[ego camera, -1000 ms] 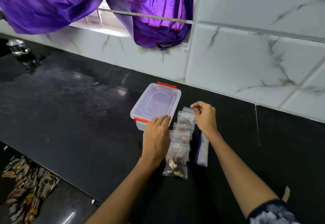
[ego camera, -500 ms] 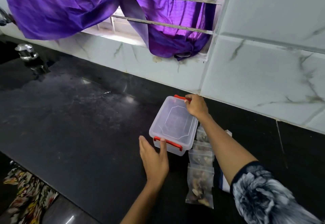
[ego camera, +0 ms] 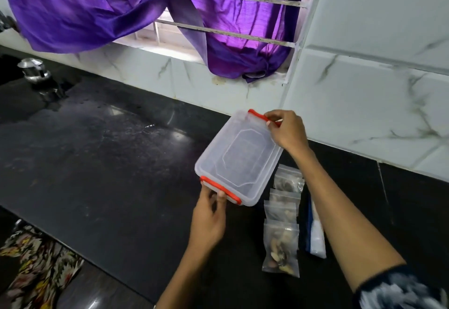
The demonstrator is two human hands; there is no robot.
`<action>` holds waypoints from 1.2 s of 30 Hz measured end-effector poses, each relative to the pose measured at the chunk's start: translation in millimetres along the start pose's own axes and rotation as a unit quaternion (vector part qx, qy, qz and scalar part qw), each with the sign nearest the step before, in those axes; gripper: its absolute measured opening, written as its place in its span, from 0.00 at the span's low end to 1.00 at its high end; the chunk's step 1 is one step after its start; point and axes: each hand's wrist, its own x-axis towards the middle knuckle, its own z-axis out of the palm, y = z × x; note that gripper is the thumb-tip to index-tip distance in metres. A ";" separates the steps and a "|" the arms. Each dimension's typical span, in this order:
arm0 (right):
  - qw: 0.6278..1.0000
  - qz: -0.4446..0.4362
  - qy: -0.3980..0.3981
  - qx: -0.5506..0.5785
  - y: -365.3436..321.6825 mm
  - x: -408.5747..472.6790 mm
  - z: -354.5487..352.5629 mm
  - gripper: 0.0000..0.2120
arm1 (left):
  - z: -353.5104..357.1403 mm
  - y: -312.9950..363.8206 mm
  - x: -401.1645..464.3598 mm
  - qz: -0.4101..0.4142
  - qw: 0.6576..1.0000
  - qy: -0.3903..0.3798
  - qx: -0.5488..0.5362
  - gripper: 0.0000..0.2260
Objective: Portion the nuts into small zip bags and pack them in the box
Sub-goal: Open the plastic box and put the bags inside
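A clear plastic box [ego camera: 239,160] with its lid on and two orange clips stands on the black counter. My left hand [ego camera: 210,214] grips the near orange clip [ego camera: 221,189] at the box's front end. My right hand [ego camera: 286,132] pinches the far orange clip [ego camera: 258,115] at the back end. To the right of the box, several small zip bags of nuts [ego camera: 283,226] lie in an overlapping row. The nearest bag [ego camera: 280,249] shows brown nuts inside.
A flat packet with a blue edge [ego camera: 315,233] lies right of the bags. White marble-look tiles [ego camera: 364,95] back the black counter [ego camera: 109,163]. A purple cloth [ego camera: 121,5] hangs over window bars. A steel tap [ego camera: 36,73] is at far left.
My left hand has moved in from beside the box and taken hold of the near clip. My right hand stays on the far clip. The view has shifted closer.
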 end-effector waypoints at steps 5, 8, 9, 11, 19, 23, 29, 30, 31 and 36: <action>0.999 0.023 0.031 0.037 -15.0 -70.5 -76.3 0.15 | -37.2 43.5 -18.3 0.081 0.996 -0.049 -0.004 0.11; 0.994 0.077 0.042 0.065 -7.1 -132.8 -117.1 0.15 | -50.0 61.5 -41.3 0.078 0.989 -0.117 -0.034 0.13; 0.991 0.102 0.046 0.067 -3.6 -155.3 -127.9 0.14 | -50.8 67.3 -49.7 0.059 0.986 -0.145 -0.048 0.13; 0.983 0.163 0.050 0.072 4.9 -199.7 -143.0 0.13 | -48.9 72.0 -63.8 0.019 0.979 -0.191 -0.061 0.13; 0.882 0.458 0.018 0.107 57.1 -327.2 -128.1 0.13 | -22.5 20.6 -101.9 -0.170 0.933 -0.316 -0.008 0.14; 0.870 0.480 0.015 0.111 66.1 -338.0 -112.6 0.13 | -9.8 6.5 -104.5 -0.215 0.939 -0.267 0.018 0.13; 0.892 0.436 0.042 0.108 75.8 -325.5 -105.0 0.13 | 2.8 -4.9 -94.6 -0.206 0.952 -0.219 0.057 0.14; 0.895 0.429 0.042 0.110 78.6 -322.0 -105.3 0.13 | 5.2 -5.8 -92.6 -0.196 0.955 -0.213 0.063 0.14; 0.897 0.425 0.044 0.114 81.2 -319.1 -105.8 0.12 | 7.6 -6.0 -90.7 -0.186 0.959 -0.206 0.064 0.14; 0.896 0.422 0.063 0.123 88.1 -311.6 -102.4 0.11 | 17.8 -3.9 -84.8 -0.140 0.982 -0.113 0.057 0.12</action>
